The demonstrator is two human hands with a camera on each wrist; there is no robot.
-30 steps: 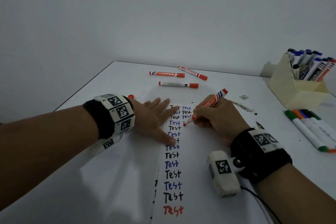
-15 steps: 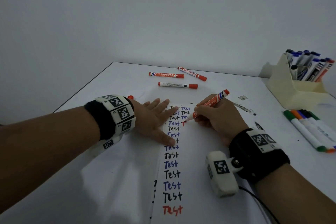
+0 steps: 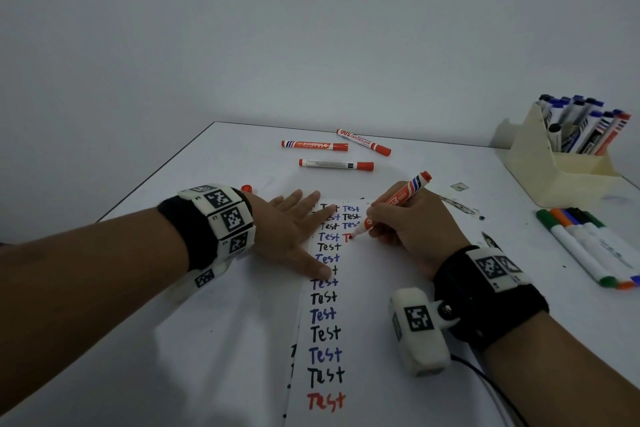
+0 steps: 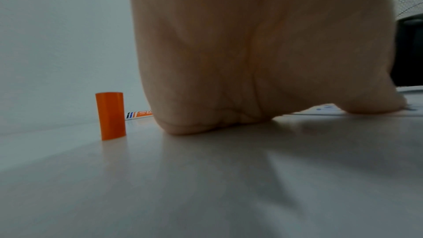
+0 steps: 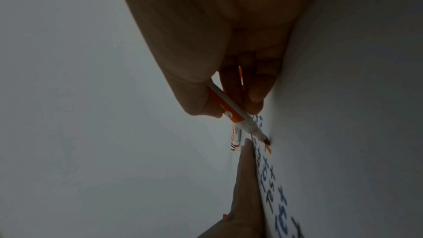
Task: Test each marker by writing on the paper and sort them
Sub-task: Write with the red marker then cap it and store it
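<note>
My right hand (image 3: 398, 222) grips an uncapped red marker (image 3: 398, 199) like a pen, its tip on the white paper (image 3: 374, 305) beside a fresh red letter. In the right wrist view the red marker (image 5: 238, 113) slants down to the paper (image 5: 320, 133), its tip touching. The paper carries columns of "Test" in black, blue and red. My left hand (image 3: 294, 232) lies flat, fingers spread, pressing the paper's left edge. Its palm (image 4: 251, 61) fills the left wrist view. The marker's red cap (image 4: 110, 116) stands upright on the table behind my left wrist, also seen as the cap (image 3: 246, 188).
Three capped red markers (image 3: 336, 165) lie at the table's far middle. A cream holder (image 3: 557, 163) with several blue, black and red markers stands far right. Several coloured markers (image 3: 588, 246) lie in a row at the right edge. Ink smudges (image 3: 457, 204) mark the table.
The marker tip has moved a little to the right across the paper and a red letter has appeared there. My left hand has stayed flat on the paper.
</note>
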